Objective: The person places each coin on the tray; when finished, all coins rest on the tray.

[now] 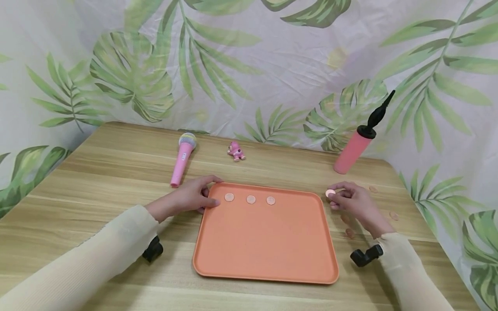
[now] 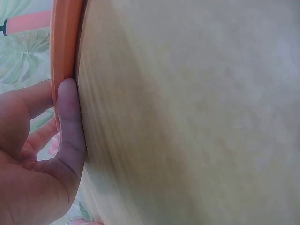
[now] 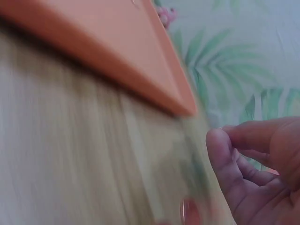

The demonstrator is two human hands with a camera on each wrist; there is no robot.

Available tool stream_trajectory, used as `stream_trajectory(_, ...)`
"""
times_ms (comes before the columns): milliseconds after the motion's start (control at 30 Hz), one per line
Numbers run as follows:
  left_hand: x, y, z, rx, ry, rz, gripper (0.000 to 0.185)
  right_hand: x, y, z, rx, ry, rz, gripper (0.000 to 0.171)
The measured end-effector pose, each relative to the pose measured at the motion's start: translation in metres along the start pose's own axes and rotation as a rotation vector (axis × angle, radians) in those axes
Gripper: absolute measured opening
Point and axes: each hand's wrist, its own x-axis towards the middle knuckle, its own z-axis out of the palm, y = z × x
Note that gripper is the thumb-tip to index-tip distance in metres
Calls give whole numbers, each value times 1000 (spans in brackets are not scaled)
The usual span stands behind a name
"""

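Observation:
An orange tray lies on the wooden table. Along its far edge, three copper-coloured coins form a row. My left hand grips the tray's far left corner, thumb over the rim; the left wrist view shows fingers on either side of the rim. To the right of the tray, my right hand pinches another copper-coloured coin between thumb and fingertips, just outside the far right corner. In the right wrist view this coin is almost wholly hidden by the fingertips. Several more coins lie around and below the right hand.
Behind the tray lie a pink microphone and a small pink figurine. A pink hand pump with a black nozzle stands beyond my right hand. Leaf-patterned cloth hangs behind the table.

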Motion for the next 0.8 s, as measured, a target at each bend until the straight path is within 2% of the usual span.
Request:
stream_trajectory(133, 1, -1, -1, 3, 10, 6, 60, 4, -13, 15, 70, -48, -58, 43)
stream_trajectory(300, 2, -1, 0, -8, 3, 6, 60, 8, -26, 35, 121, -112, -56, 40)
stream_trajectory(567, 2, -2, 1, 4, 12, 3, 60, 16, -34, 65, 71, -184, -47, 33)
stream_trajectory(800, 2, -4, 1, 7, 10, 2, 61, 19, -36, 79, 30, -208, -66, 30)
